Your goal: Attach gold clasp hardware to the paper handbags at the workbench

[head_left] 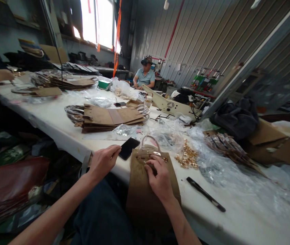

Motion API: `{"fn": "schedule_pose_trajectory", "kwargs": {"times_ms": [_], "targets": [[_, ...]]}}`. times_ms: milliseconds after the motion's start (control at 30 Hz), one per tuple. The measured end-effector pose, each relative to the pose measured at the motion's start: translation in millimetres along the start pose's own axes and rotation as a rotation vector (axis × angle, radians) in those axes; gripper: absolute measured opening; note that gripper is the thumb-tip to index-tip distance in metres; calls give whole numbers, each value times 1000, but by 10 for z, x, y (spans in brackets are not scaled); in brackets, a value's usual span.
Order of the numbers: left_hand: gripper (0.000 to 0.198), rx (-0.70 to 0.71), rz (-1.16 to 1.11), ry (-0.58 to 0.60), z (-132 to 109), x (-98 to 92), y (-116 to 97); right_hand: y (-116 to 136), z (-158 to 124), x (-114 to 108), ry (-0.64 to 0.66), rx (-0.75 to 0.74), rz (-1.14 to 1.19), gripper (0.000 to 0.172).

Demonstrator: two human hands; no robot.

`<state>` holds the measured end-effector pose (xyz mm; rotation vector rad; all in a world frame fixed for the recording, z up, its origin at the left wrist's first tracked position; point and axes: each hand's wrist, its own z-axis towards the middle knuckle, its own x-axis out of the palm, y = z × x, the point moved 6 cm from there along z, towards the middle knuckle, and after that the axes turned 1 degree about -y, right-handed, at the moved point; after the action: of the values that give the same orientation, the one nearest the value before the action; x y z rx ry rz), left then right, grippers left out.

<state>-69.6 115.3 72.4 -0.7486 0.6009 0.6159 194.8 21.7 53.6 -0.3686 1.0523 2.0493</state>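
A brown handbag [141, 180] with a clear-wrapped top handle leans at the table edge over my lap. My right hand [160, 175] lies on its upper front, fingers curled against the flap just below a gold-coloured metal fitting [157, 155]. My left hand [105, 161] is raised to the left of the bag, apart from it, with its fingers pinched together. What those fingertips hold, if anything, is too small to tell. A grey strap-like piece [85, 163] shows beside the left wrist. A black phone [129, 148] lies between that hand and the bag.
Gold-coloured metal parts [188, 156] lie in a heap right of the bag, near a black slim tool [206, 194] and clear plastic [226, 170]. Stacked brown bag pieces [111, 117] lie beyond. A co-worker [145, 76] sits at the far end; another person's hand [3, 75] shows far left.
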Motion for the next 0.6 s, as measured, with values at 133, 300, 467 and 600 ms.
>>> {"fn": "schedule_pose_trajectory", "kwargs": {"times_ms": [133,300,467,600], "targets": [[26,101,195,62,-2,81,244,-25,-2,-66,-75,43,-8,23],[39,162,256,140,-28,235,535,-261,85,-125,-65,253,156,31],[56,154,262,205,131,257,691,-482,114,-76,-17,346,285,30],[67,157,244,247,271,282,695,-556,80,-80,-27,405,342,28]]}}
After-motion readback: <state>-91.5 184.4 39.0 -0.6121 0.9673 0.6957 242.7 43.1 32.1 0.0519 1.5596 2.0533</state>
